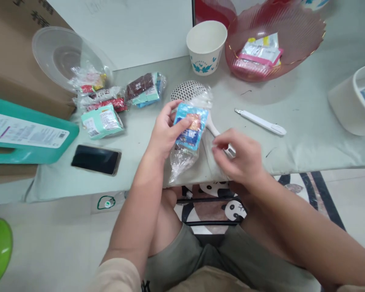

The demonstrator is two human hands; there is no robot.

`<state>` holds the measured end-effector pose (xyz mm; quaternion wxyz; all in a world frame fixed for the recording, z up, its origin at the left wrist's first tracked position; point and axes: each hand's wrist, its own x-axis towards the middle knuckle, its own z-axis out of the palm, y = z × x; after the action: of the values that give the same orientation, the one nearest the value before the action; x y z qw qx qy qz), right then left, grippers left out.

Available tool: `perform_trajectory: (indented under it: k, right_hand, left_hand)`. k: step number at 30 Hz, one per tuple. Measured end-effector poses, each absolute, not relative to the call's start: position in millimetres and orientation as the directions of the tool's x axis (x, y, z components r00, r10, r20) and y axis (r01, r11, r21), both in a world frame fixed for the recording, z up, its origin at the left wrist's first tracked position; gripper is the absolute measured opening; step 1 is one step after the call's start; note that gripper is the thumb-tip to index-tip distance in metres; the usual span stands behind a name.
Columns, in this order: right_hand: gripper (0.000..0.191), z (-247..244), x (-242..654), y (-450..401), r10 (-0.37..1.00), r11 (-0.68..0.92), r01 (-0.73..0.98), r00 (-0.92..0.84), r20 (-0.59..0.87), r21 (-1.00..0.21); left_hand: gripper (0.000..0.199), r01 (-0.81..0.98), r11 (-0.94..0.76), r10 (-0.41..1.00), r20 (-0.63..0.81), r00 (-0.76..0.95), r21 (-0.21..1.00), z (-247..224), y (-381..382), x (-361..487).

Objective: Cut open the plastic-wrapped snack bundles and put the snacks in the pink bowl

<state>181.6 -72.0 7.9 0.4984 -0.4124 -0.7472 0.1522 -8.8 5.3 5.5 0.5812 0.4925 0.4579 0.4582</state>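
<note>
My left hand (pixel 167 132) holds a small blue snack packet (pixel 189 127), thumb on its front. Clear crinkled plastic wrap (pixel 182 160) hangs below the packet, over the table's front edge. To the right, my right hand (pixel 239 156) has its fingers curled, thumb close to the index finger; whether anything thin is between them is too small to make out. A white-handled strainer (pixel 187 90) lies behind the packet, its handle running toward my right hand. A white utility knife (pixel 260 121) rests farther right.
Wrapped snacks (pixel 101 119) and a black phone (pixel 95 159) lie left, near a teal container (pixel 33 134) and clear lid (pixel 69 56). Behind stand a paper cup (pixel 206 48) and a pink bowl (pixel 301 36) holding packets. A white tub (pixel 346 101) is at the right.
</note>
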Motion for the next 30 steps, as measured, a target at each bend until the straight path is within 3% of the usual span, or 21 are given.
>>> perform_trajectory:
  k: [3,5,7,9,13,19,24,27,30]
  right_hand:
    - [0.019,6.5,194.9,-63.5,0.807,0.483,0.563,0.011,0.590,-0.671]
    - [0.025,2.8,199.7,-60.6,0.840,0.456,0.556,-0.011,0.542,-0.695]
    - [0.015,0.2,202.3,-59.8,0.880,0.425,0.547,-0.064,0.470,-0.721]
    - [0.006,0.2,204.5,-59.8,0.912,0.382,0.562,-0.099,0.399,-0.733]
    - [0.013,4.1,209.7,-59.5,0.939,0.275,0.590,0.006,0.344,-0.759]
    - [0.026,-4.0,214.9,-53.6,0.968,0.117,0.413,0.156,0.197,-0.903]
    - [0.027,-13.2,219.4,-47.4,0.907,0.140,0.303,0.343,0.245,-0.943]
    - [0.026,-7.6,213.1,-50.8,0.928,0.214,0.349,0.220,0.302,-0.912]
    - [0.019,-1.8,204.8,-54.2,0.966,0.176,0.417,0.103,0.239,-0.892]
  left_hand:
    - [0.059,0.115,0.031,0.908,-0.076,0.411,0.993,15.7,-1.8,-10.3]
    - [0.057,0.220,-0.023,0.843,-0.099,0.529,0.975,20.0,-4.0,-9.9]
    - [0.058,0.270,-0.052,0.797,-0.123,0.591,0.961,21.2,-4.3,-9.0]
    - [0.060,0.287,-0.054,0.775,-0.141,0.616,0.956,20.4,-3.3,-9.1]
    - [0.058,0.284,-0.078,0.749,-0.132,0.649,0.956,18.7,-0.4,-13.2]
    - [0.054,0.242,-0.042,0.701,-0.144,0.698,0.969,22.1,2.2,-21.7]
    - [0.054,0.182,0.040,0.729,-0.154,0.667,0.982,22.6,3.8,-31.0]
    - [0.054,0.190,0.045,0.777,-0.154,0.610,0.981,22.7,4.0,-32.7]
    - [0.049,0.226,-0.019,0.746,-0.137,0.651,0.974,23.8,3.6,-31.7]
